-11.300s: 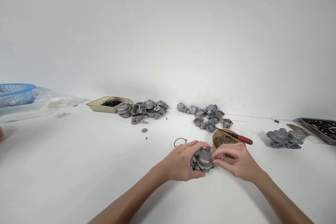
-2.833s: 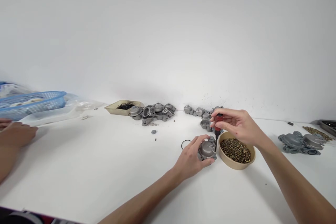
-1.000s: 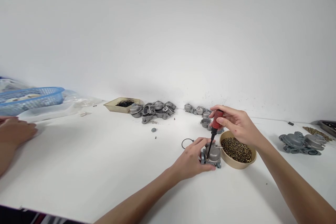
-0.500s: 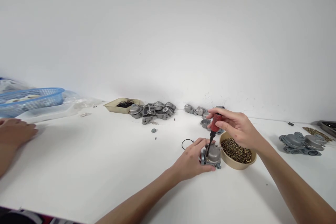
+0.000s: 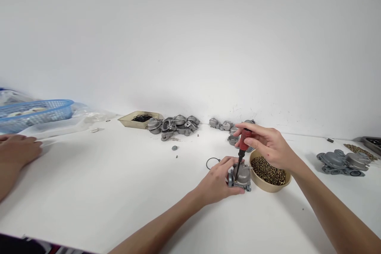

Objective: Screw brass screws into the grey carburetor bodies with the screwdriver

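Note:
A grey metal carburetor (image 5: 243, 174) sits on the white table, steadied by my left hand (image 5: 218, 180), whose fingers wrap its left side. In my right hand (image 5: 268, 145) is a screwdriver with a red handle (image 5: 245, 139), held nearly upright. Its dark shaft slopes down to the front left edge of the carburetor's rounded bowl; whether a screw is under the tip I cannot make out. Just right of the carburetor stands a tan round bowl (image 5: 276, 187) full of small brass-coloured screws (image 5: 268, 170). Behind my left hand lies a thin black rubber ring (image 5: 212, 158).
Grey metal parts (image 5: 175, 125) are heaped beside a shallow tray (image 5: 126, 121) of black rings. More parts (image 5: 226, 126) lie by the wall. Two joined carburetors (image 5: 342, 162) stand at right. Another person's hand (image 5: 19, 149) rests at far left near a blue basket (image 5: 59, 107).
The screwdriver has become slightly more upright, its tip shifting a little on the carburetor. My left hand keeps its hold. The other person's hand at far left has shifted slightly.

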`<state>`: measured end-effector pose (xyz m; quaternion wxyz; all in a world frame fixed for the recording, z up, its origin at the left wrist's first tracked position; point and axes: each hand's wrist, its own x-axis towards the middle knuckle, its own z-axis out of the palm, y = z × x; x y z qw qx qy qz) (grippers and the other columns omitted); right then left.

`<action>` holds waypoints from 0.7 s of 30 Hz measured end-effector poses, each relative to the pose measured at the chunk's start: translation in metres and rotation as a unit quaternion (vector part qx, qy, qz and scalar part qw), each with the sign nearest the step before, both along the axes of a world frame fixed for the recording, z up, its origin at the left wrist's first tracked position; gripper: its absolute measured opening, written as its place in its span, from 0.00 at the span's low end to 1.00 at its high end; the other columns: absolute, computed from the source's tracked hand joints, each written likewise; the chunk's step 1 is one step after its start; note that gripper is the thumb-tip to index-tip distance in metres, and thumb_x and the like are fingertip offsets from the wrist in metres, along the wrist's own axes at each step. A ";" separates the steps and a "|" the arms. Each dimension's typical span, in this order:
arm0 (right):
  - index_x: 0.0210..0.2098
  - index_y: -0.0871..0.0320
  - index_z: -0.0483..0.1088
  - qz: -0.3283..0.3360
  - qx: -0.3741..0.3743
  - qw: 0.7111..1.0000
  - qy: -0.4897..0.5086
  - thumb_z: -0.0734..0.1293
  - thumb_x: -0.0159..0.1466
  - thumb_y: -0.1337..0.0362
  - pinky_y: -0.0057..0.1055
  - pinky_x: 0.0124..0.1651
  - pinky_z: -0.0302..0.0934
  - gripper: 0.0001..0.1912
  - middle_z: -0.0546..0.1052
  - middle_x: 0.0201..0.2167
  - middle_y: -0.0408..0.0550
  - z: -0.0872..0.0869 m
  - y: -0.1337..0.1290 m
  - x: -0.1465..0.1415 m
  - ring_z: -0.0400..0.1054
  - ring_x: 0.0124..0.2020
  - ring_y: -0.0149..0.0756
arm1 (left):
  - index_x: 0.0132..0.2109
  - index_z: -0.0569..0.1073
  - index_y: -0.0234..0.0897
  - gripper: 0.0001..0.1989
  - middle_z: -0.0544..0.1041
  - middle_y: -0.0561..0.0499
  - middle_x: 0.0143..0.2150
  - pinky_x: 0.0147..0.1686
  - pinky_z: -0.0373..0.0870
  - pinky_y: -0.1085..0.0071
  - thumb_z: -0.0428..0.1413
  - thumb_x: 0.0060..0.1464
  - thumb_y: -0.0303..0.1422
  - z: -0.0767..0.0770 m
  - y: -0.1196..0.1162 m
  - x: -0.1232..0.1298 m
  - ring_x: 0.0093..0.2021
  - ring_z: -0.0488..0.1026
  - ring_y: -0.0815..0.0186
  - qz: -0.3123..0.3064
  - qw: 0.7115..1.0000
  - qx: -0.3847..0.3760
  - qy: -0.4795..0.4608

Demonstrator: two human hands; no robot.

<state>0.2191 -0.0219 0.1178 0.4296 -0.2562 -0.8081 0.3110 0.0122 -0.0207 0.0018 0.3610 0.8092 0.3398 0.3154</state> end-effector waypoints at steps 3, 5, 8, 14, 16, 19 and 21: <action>0.64 0.51 0.71 -0.001 0.001 1.000 -0.004 0.62 0.74 0.68 0.30 0.46 0.77 0.21 0.79 0.48 0.47 0.000 0.000 0.000 0.77 0.41 0.31 | 0.62 0.70 0.45 0.34 0.73 0.47 0.59 0.51 0.79 0.58 0.72 0.50 0.38 0.000 0.000 0.000 0.53 0.74 0.54 0.002 1.000 0.000 0.001; 0.65 0.49 0.70 0.006 -0.001 1.000 -0.010 0.62 0.74 0.69 0.32 0.48 0.77 0.22 0.79 0.50 0.47 0.000 0.000 0.002 0.77 0.42 0.31 | 0.62 0.70 0.45 0.34 0.73 0.47 0.59 0.51 0.79 0.58 0.72 0.50 0.37 0.000 0.000 0.000 0.53 0.74 0.54 0.002 1.000 0.002 0.001; 0.69 0.45 0.66 0.035 -0.020 0.999 -0.022 0.59 0.76 0.69 0.34 0.51 0.76 0.25 0.76 0.58 0.47 0.000 0.000 0.005 0.77 0.48 0.34 | 0.61 0.70 0.44 0.34 0.74 0.47 0.59 0.51 0.79 0.58 0.73 0.49 0.34 -0.001 0.000 0.000 0.53 0.74 0.54 0.002 1.000 0.007 0.001; 0.68 0.42 0.66 0.096 -0.044 0.994 0.001 0.57 0.77 0.68 0.35 0.54 0.75 0.24 0.76 0.57 0.46 -0.004 -0.002 0.001 0.76 0.53 0.35 | 0.61 0.71 0.45 0.34 0.74 0.46 0.60 0.50 0.80 0.57 0.73 0.49 0.34 -0.005 0.002 0.000 0.53 0.75 0.53 0.007 0.999 0.036 0.008; 0.64 0.43 0.70 0.077 -0.043 0.996 0.011 0.60 0.76 0.69 0.35 0.51 0.76 0.22 0.78 0.52 0.45 -0.005 -0.004 -0.004 0.76 0.49 0.34 | 0.62 0.71 0.44 0.35 0.75 0.46 0.59 0.50 0.80 0.57 0.73 0.48 0.34 -0.007 0.003 0.000 0.53 0.75 0.53 0.014 0.999 0.047 0.009; 0.56 0.46 0.76 0.012 -0.007 1.000 -0.002 0.68 0.71 0.67 0.31 0.44 0.75 0.16 0.78 0.45 0.44 -0.004 -0.006 -0.010 0.75 0.42 0.32 | 0.62 0.71 0.44 0.37 0.76 0.46 0.56 0.49 0.80 0.57 0.74 0.46 0.34 -0.009 0.004 0.001 0.51 0.76 0.53 0.027 0.997 0.065 0.014; 0.51 0.48 0.78 -0.034 0.034 0.999 -0.017 0.72 0.68 0.65 0.30 0.39 0.73 0.13 0.76 0.41 0.43 -0.004 -0.008 -0.014 0.73 0.38 0.32 | 0.62 0.71 0.44 0.37 0.77 0.46 0.54 0.46 0.80 0.59 0.74 0.45 0.33 -0.010 0.005 0.002 0.46 0.77 0.55 0.035 0.997 0.068 0.019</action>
